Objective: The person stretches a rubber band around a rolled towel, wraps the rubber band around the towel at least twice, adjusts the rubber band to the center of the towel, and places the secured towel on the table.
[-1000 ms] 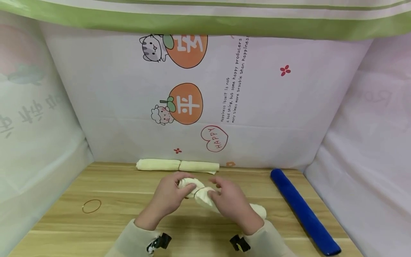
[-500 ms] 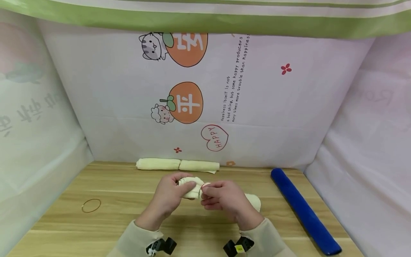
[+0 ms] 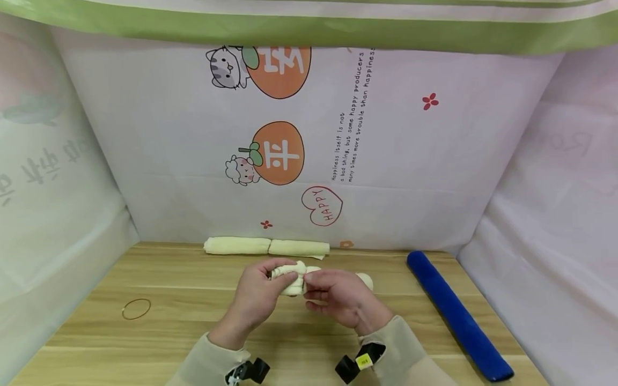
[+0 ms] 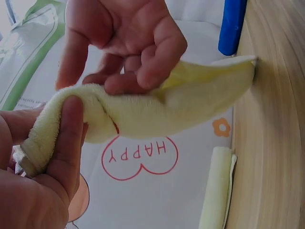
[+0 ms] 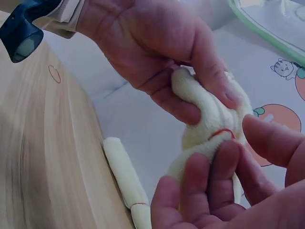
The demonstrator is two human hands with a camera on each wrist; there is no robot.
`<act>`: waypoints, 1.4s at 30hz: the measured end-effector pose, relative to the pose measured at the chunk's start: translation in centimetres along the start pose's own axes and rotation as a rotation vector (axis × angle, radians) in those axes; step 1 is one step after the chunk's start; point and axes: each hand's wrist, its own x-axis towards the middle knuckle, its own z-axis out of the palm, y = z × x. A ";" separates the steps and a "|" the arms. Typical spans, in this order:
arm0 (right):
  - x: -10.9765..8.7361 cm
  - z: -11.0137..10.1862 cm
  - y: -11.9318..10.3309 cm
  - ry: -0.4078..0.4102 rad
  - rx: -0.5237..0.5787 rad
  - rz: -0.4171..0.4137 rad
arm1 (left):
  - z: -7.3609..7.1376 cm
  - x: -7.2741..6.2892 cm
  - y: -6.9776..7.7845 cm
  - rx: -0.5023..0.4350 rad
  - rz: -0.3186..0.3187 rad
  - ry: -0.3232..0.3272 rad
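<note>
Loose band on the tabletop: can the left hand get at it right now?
Probably not without letting go first: the left hand grips the rolled yellow towel. Otherwise the way looks free, with nothing visible between hand and loose band.

Gap between right grip (image 3: 344, 297) and blue roll (image 3: 458, 317)

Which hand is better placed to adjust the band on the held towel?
Probably the right hand: its fingers are at the red band, while the left hand grips the towel near one end.
</note>
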 end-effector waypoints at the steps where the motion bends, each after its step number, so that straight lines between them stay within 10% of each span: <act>1: 0.1 0.1 0.0 0.010 0.010 -0.005 | 0.1 0.0 0.0 -0.002 0.009 -0.002; 20: 0.2 -1.4 0.0 -0.093 0.017 0.020 | -0.1 0.5 -0.9 -0.238 -0.094 0.022; 42: 0.5 -5.4 0.9 -0.031 -0.046 0.033 | -3.6 -0.1 -1.6 -0.253 -0.164 0.023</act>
